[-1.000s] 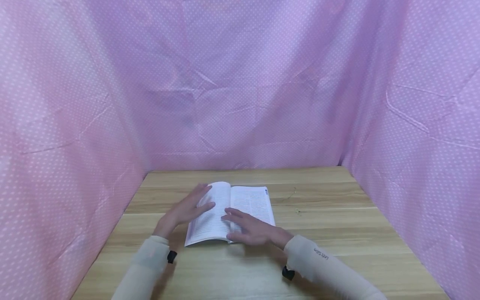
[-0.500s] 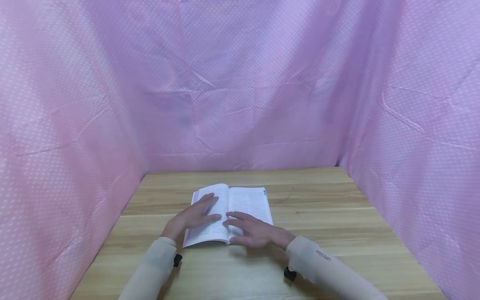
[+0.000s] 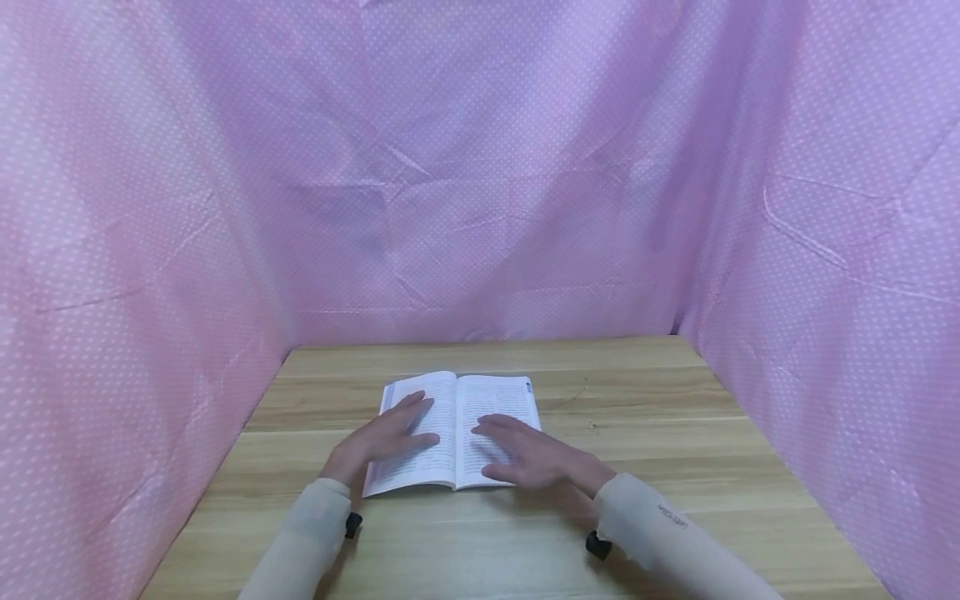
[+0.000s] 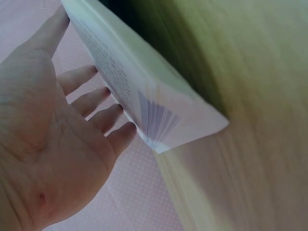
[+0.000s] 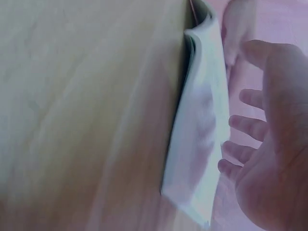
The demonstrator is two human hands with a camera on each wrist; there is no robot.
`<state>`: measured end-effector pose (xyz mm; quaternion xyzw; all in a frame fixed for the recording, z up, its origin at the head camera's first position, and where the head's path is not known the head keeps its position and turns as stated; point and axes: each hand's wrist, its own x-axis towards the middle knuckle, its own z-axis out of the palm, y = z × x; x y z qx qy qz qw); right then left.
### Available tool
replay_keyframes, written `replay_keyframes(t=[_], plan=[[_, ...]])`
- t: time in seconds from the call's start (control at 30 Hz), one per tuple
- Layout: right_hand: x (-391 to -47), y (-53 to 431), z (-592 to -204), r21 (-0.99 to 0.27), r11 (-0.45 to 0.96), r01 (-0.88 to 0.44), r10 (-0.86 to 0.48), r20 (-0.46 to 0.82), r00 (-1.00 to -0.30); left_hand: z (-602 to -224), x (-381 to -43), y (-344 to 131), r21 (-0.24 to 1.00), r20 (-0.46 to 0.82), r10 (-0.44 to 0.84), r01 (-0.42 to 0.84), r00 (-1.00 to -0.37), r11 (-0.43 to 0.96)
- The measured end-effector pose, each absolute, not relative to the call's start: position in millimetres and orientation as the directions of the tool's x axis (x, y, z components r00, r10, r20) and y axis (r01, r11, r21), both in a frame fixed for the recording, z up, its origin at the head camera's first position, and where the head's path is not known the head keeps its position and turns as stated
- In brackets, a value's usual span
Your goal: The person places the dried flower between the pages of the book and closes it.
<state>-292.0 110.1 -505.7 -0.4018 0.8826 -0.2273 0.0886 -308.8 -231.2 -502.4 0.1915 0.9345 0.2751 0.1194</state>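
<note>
An open book (image 3: pixel 420 477) with printed white pages lies on the wooden table, its spine running away from me. My left hand (image 3: pixel 381 435) rests on the left page, fingers extended and the thumb pointing toward the spine. In the left wrist view the fingertips of the left hand (image 4: pixel 62 130) meet the page, and the page edges fan out at the book's corner (image 4: pixel 159 118). Over the right page is my right hand (image 3: pixel 528 454), fingers spread. The right wrist view shows the right hand (image 5: pixel 269 139) palm-on, its fingertips close to the page (image 5: pixel 199 139).
The wooden table (image 3: pixel 675 467) extends on all sides of the book. Pink dotted cloth (image 3: pixel 480 208) hangs behind it and along both sides. Small dark marks (image 3: pixel 592 426) show on the tabletop right of the book. Both arms wear pale sleeves (image 3: pixel 300 533).
My left hand has come down and toward me onto the left page. The right hand first stayed near the spine, then slid right across the right page.
</note>
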Motion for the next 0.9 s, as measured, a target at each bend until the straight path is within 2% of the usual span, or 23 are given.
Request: replay_keyframes(t=[0.2,0.53,0.9], plan=[[-301.7,147.5,-502.4,-0.503,0.639,-0.582,-0.654,0.043,-0.756,-503.3,-307.7,-230.9,0.581,-0.130,0.415,0.270,-0.901,0.768],[-320.0,227.0,-504.8,-0.561,0.696,-0.448,-0.487,0.090,-0.869,-503.6,-307.2,-232.2,0.586,-0.130,0.416,0.269,-0.900,0.764],[-331.5,288.2,-518.1,-0.571,0.737,-0.361,-0.383,0.087,-0.920,-499.3,-306.5,-231.5,0.589,-0.140,0.415,0.262,-0.899,0.764]])
